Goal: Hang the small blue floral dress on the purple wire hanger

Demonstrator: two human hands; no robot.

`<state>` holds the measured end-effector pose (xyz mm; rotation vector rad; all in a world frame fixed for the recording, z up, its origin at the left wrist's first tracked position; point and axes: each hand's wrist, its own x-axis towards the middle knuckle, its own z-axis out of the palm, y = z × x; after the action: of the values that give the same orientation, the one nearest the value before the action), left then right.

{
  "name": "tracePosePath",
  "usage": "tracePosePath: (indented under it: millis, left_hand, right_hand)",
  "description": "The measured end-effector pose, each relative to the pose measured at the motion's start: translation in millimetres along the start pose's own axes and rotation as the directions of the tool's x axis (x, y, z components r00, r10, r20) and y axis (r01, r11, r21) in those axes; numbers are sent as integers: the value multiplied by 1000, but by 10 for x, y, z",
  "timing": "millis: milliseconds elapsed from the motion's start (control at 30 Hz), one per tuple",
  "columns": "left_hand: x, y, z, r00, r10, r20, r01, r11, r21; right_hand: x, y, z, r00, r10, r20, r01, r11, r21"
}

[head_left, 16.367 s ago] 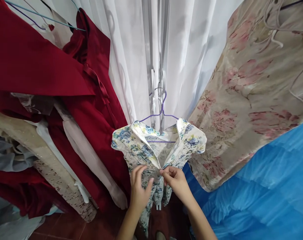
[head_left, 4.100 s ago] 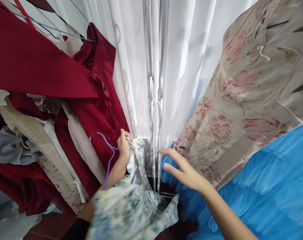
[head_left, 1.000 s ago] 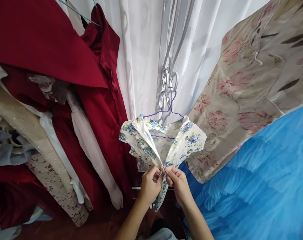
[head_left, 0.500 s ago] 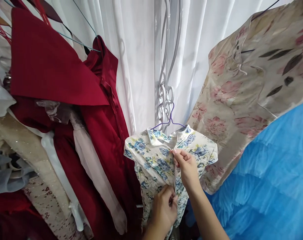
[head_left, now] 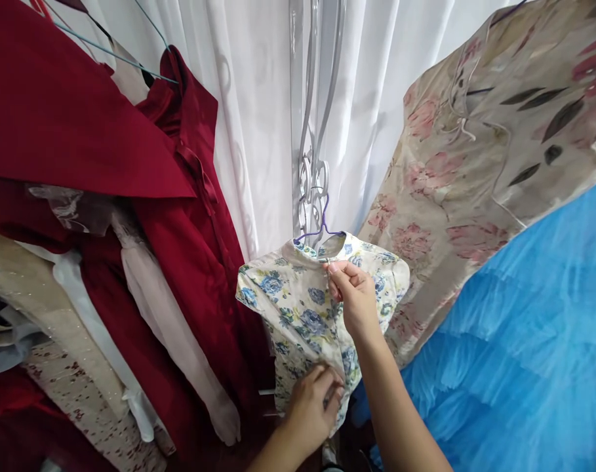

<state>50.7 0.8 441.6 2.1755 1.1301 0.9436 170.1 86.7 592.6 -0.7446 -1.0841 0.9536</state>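
Note:
A small white dress with blue flowers (head_left: 292, 301) hangs on a purple wire hanger (head_left: 320, 226), hooked on a white metal scroll grille (head_left: 310, 177). My right hand (head_left: 354, 298) pinches a small zipper pull just under the dress's collar, fingers closed. My left hand (head_left: 310, 406) grips the lower part of the same dress, holding the cloth down. The dress's back is closed up to the collar.
Dark red garments (head_left: 179, 216) and pale beige ones (head_left: 164, 314) hang at the left. A beige dress with pink flowers (head_left: 455, 190) hangs at the right above blue tulle (head_left: 514, 354). White curtains (head_left: 258, 118) cover the back.
The open dress back has closed: my right hand has slid up from the waist to the collar while my left hand has dropped lower on the cloth.

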Motion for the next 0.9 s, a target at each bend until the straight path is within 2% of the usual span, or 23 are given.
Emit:
tracePosePath:
  millis: [67, 133, 167, 233, 300, 367, 467, 533, 633, 700, 833, 900]
  left_hand:
    - [222, 77, -292, 989, 67, -133, -74, 996, -52]
    - [535, 201, -643, 938, 113, -327, -132, 991, -35]
    - [709, 273, -813, 912, 141, -384, -163, 986, -26]
    - [1040, 415, -1089, 892, 200, -406, -210, 977, 19]
    - [1284, 530, -1247, 899, 261, -352, -243, 965, 96]
    - [1408, 602, -1300, 903, 288, -317, -253, 956, 149]
    - [1437, 621, -1321, 872, 281, -400, -248, 959, 133]
    - [1432, 572, -1388, 808, 260, -528, -250, 964, 91]
    - [1451, 397, -1605, 660, 180, -729, -212, 976, 50]
    - [1457, 214, -1775, 588, 121, -800, -164, 986, 29]
    - [1410, -241, -1969, 536, 2, -845, -93, 994, -56]
    - [1385, -472, -1961, 500, -139, -855, -115, 968, -225]
  right_hand:
    - [-20, 12, -41, 1000, -1, -7, 1, 1000, -6]
    - [-39, 10, -81, 1000, -3, -3, 3, 1000, -21]
    - [-47, 3, -98, 1000, -3, 3, 4, 1000, -31]
    - [-56, -13, -119, 1000, -5, 17, 6, 999, -52]
    - [-54, -11, -124, 1000, -14, 22, 16, 996, -83]
    - [-37, 32, -118, 999, -31, 5, 32, 993, -117]
    - [8, 178, -110, 999, -35, -10, 32, 984, -176]
    - [28, 293, -127, 1000, -3, 6, 4, 977, -211]
    - [4, 421, -193, 998, 57, 37, -47, 971, -235]
    - [-50, 463, -247, 995, 85, 57, -70, 970, -232]
    - [-189, 522, -313, 986, 134, 96, -110, 969, -223]
    - [-254, 564, -325, 980, 167, 108, -137, 961, -239]
